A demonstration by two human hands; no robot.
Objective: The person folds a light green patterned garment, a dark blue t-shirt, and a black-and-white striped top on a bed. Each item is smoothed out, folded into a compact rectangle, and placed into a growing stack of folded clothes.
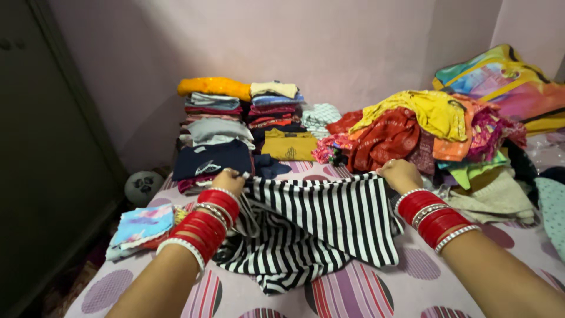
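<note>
Striped garment [318, 227] stretched left-right, stripes running toward viewer; left hand [229, 181], right hand [400, 175] grips pinch top edge.

The colourful bag [518, 82] is cut off at the right edge; striped cloth [329, 224] hides both hands' fingertips.

Head view, close, down over bed [365, 288]

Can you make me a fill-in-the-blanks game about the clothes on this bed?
1. Both hands, the left hand and the right hand, hold a black and white ____ garment.
2. The bangles on both wrists are mostly ____.
3. On top of the folded stacks lies an ____ piece.
4. The loose heap of clothes lies on the ____ side.

Missing words: striped; red; orange; right
</note>
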